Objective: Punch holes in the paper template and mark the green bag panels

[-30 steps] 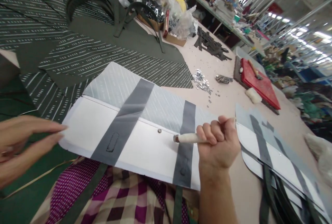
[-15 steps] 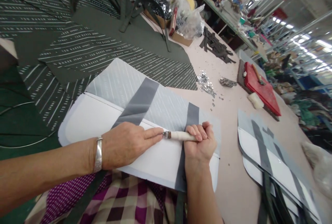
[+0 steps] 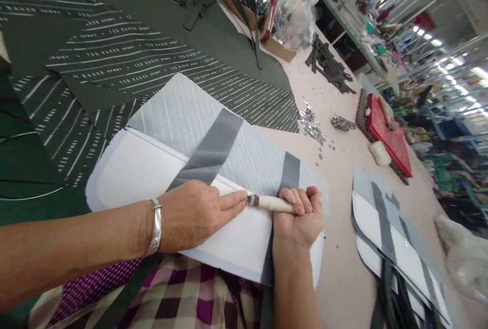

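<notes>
My right hand [image 3: 299, 214] is closed round a hand tool with a white wrapped handle [image 3: 275, 204]. The tool's metal collar points left and its tip is hidden by my left fingertips. My left hand [image 3: 200, 212], a silver bracelet at its wrist, lies on the panel with index and middle fingers stretched out to the tip. Under both hands is a flat bag panel [image 3: 147, 166], white along the near part and pale grey with faint printed lines beyond a stitched seam. Two dark grey straps [image 3: 213, 141] cross it. The panel's near edge rests over my checked lap.
Dark printed fabric pieces [image 3: 160, 59] cover the far left. Small silver metal bits [image 3: 311, 124] and dark strips [image 3: 328, 67] lie on the pink table [image 3: 337, 207]. A red block [image 3: 389, 130] stands at right, above a stack of similar panels [image 3: 398, 237]. Boxes and plastic bags are behind.
The view has shifted slightly, so hands, panel and tool appear a little further right. Both hands keep almost the same pose at the same spot on the panel.
</notes>
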The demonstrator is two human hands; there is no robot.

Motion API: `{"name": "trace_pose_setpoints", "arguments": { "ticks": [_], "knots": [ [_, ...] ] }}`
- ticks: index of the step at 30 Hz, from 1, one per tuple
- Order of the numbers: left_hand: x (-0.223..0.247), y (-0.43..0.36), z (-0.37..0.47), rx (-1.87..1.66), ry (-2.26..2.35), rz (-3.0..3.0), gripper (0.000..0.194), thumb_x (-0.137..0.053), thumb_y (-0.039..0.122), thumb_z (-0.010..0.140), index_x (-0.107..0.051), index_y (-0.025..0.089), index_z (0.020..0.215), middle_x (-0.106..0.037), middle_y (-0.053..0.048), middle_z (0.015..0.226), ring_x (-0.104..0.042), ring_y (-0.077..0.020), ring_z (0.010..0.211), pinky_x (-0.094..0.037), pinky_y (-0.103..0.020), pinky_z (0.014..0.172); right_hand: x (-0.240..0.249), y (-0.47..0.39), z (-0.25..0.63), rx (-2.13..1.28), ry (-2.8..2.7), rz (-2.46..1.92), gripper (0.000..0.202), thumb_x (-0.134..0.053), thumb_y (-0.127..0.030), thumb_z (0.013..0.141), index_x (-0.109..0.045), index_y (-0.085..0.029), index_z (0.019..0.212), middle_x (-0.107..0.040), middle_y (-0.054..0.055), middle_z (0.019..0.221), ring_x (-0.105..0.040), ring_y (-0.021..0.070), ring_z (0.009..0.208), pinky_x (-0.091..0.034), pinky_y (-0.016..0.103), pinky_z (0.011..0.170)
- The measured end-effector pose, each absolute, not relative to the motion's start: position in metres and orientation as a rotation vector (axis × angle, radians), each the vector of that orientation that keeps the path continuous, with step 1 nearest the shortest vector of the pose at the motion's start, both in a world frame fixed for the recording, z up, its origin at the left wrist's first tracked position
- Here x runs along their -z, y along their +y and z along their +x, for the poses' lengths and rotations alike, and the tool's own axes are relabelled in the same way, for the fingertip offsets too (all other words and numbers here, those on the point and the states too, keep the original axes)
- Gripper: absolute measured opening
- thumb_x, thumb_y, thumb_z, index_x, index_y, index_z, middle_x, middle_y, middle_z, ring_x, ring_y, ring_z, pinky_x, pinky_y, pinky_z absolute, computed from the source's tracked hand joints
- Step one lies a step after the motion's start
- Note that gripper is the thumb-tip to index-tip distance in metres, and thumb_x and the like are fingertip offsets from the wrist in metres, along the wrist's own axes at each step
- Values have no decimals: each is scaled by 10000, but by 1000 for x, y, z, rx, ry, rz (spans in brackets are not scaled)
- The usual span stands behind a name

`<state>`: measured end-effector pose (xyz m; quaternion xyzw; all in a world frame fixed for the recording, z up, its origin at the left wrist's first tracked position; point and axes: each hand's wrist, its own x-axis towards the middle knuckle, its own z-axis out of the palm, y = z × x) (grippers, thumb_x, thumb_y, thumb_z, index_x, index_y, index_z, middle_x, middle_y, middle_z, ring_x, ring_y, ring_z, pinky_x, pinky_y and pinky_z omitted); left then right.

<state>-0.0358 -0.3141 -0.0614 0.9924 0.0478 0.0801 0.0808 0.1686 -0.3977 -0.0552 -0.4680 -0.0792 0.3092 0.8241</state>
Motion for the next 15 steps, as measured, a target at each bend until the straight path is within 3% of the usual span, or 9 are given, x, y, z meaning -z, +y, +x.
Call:
{"name": "trace_pose_setpoints", "arguments": {
  "ticks": [6,11,15],
  "knots": [
    [66,-313,-36,-253,129,2892,444,-385,96,900,-497,119,1330,-505,-100,1412,-620,-138,712,-498,-315,599,37,-393,146,-552,-292,-1027,256,-490,-358,938,-555,-233,724,-129,-117,486,-80,71,370,-278,160,382],
    [65,-313,-37,-267,149,2869,434,-387,77,906,-491,120,1325,-495,-90,1420,-649,-154,787,-517,-303,640,23,-388,133,-565,-574,-977,262,-426,-339,975,-588,-254,788,-168,-108,480,-156,74,336,-296,184,370],
    [67,-317,-37,-310,211,2858,429,-401,98,910,-501,153,1323,-517,-75,1403,-652,-151,804,-520,-295,667,26,-393,141,-628,-520,-958,305,-382,-332,990,-597,-252,789,-160,-109,471,-122,75,339,-285,181,358]
  ]
}}
